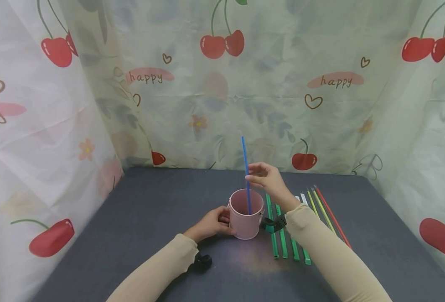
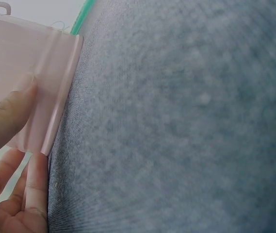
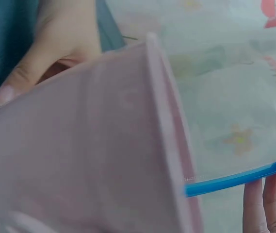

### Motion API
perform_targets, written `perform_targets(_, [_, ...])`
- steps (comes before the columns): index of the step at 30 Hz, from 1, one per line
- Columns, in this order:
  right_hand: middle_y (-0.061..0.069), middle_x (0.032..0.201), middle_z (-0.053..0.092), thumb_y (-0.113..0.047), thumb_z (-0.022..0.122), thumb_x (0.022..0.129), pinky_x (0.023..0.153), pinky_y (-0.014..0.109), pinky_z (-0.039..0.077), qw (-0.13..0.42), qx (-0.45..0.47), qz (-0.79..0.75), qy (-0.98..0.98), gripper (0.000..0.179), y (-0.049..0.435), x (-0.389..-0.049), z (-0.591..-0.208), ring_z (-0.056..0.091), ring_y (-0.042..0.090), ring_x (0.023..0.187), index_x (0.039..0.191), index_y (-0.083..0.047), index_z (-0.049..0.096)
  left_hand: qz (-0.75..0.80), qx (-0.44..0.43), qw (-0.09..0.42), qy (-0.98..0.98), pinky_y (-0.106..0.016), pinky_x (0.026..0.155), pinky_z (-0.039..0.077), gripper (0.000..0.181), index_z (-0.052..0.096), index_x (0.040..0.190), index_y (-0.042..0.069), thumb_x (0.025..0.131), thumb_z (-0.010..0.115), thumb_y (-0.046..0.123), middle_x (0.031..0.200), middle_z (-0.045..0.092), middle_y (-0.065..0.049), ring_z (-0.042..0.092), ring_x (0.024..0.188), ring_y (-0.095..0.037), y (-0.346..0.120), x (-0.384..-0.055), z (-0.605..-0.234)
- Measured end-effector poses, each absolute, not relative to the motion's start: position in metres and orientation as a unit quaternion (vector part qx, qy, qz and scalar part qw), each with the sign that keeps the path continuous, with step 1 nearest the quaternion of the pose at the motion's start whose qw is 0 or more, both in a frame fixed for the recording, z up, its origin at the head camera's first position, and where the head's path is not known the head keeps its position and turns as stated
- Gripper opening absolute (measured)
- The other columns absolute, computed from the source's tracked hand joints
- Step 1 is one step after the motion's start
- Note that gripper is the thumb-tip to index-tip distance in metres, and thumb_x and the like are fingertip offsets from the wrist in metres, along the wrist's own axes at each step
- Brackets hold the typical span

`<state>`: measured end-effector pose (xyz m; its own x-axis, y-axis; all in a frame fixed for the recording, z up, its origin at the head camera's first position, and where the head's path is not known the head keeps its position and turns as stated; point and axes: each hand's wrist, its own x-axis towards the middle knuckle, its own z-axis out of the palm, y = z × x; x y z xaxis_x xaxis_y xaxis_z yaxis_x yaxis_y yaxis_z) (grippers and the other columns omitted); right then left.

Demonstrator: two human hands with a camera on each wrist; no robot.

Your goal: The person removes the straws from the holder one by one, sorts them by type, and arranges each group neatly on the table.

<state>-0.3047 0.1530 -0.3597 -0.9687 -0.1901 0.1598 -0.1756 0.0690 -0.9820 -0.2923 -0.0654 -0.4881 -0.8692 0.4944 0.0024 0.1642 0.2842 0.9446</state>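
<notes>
A pink bucket (image 1: pixel 245 224) stands upright on the dark table, its mouth facing up. My left hand (image 1: pixel 214 223) grips its left side, thumb low on the front wall and fingers round the back; the left wrist view shows the thumb on the pink wall (image 2: pixel 45 92) near the base. Above the rim, my right hand (image 1: pixel 269 180) pinches a thin blue stick (image 1: pixel 244 155) between thumb and fingers. The stick is nearly upright, its lower end inside the bucket. In the right wrist view the blue stick (image 3: pixel 232 181) passes behind the bucket's rim.
Several green strips (image 1: pixel 283 239) lie side by side right of the bucket, partly under my right wrist. Beyond them are yellow sticks (image 1: pixel 326 212) and a red stick (image 1: pixel 333 216). A cherry-printed curtain (image 1: pixel 241 105) encloses the table (image 1: pixel 162 197) at the back and sides.
</notes>
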Motion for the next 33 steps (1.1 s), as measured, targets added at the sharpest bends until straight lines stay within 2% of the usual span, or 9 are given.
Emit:
perform_targets(4, [-0.002, 0.101, 0.058, 0.001, 0.067, 0.088, 0.089, 0.036, 0.056, 0.001, -0.12, -0.693, 0.711, 0.038, 0.159, -0.306, -0.354, 0.065, 0.007, 0.089, 0.124, 0.002, 0.054, 0.56, 0.207, 0.147, 0.789, -0.033, 0.09, 0.055, 0.064, 0.05, 0.129, -0.004, 0.073, 0.081, 0.002, 0.115, 0.062, -0.015, 0.061, 0.101, -0.019, -0.065, -0.293, -0.489])
perform_targets(8, [-0.002, 0.101, 0.058, 0.003, 0.066, 0.088, 0.085, 0.03, 0.057, -0.004, -0.112, -0.719, 0.686, 0.032, 0.164, -0.307, -0.349, 0.065, 0.008, 0.089, 0.118, -0.004, 0.057, 0.56, 0.206, 0.146, 0.789, -0.033, 0.089, 0.055, 0.064, 0.05, 0.129, -0.004, 0.073, 0.082, 0.003, 0.115, 0.062, -0.015, 0.06, 0.1, -0.018, -0.065, -0.293, -0.489])
perform_targets(14, [-0.001, 0.103, 0.056, 0.002, 0.065, 0.089, 0.086, 0.028, 0.056, -0.016, -0.107, -0.744, 0.659, 0.027, 0.175, -0.305, -0.337, 0.065, 0.007, 0.09, 0.113, -0.01, 0.057, 0.563, 0.208, 0.146, 0.787, -0.033, 0.089, 0.055, 0.063, 0.05, 0.128, -0.004, 0.073, 0.081, 0.002, 0.115, 0.062, -0.015, 0.06, 0.1, -0.018, -0.066, -0.291, -0.486])
perform_targets(20, [0.0, 0.105, 0.054, 0.003, 0.063, 0.09, 0.086, 0.024, 0.056, -0.027, -0.101, -0.779, 0.618, 0.027, 0.186, -0.301, -0.324, 0.063, 0.009, 0.092, 0.112, -0.012, 0.057, 0.559, 0.206, 0.148, 0.79, -0.033, 0.09, 0.055, 0.064, 0.05, 0.129, -0.003, 0.074, 0.081, 0.002, 0.116, 0.061, -0.015, 0.06, 0.101, -0.018, -0.066, -0.291, -0.487])
perform_targets(27, [0.002, 0.098, 0.058, 0.01, 0.061, 0.088, 0.08, 0.026, 0.058, -0.052, -0.114, -0.824, 0.553, 0.028, 0.199, -0.298, -0.315, 0.064, 0.011, 0.085, 0.103, -0.012, 0.064, 0.558, 0.209, 0.147, 0.789, -0.033, 0.09, 0.055, 0.064, 0.05, 0.129, -0.003, 0.074, 0.081, 0.003, 0.116, 0.061, -0.015, 0.06, 0.102, -0.019, -0.066, -0.291, -0.487])
perform_targets(33, [0.001, 0.098, 0.059, 0.009, 0.063, 0.087, 0.08, 0.028, 0.058, -0.069, -0.121, -0.837, 0.53, 0.028, 0.212, -0.295, -0.307, 0.064, 0.012, 0.085, 0.106, -0.011, 0.063, 0.553, 0.208, 0.15, 0.793, -0.034, 0.09, 0.054, 0.064, 0.05, 0.129, -0.001, 0.074, 0.082, 0.005, 0.117, 0.061, -0.014, 0.06, 0.103, -0.019, -0.067, -0.29, -0.485])
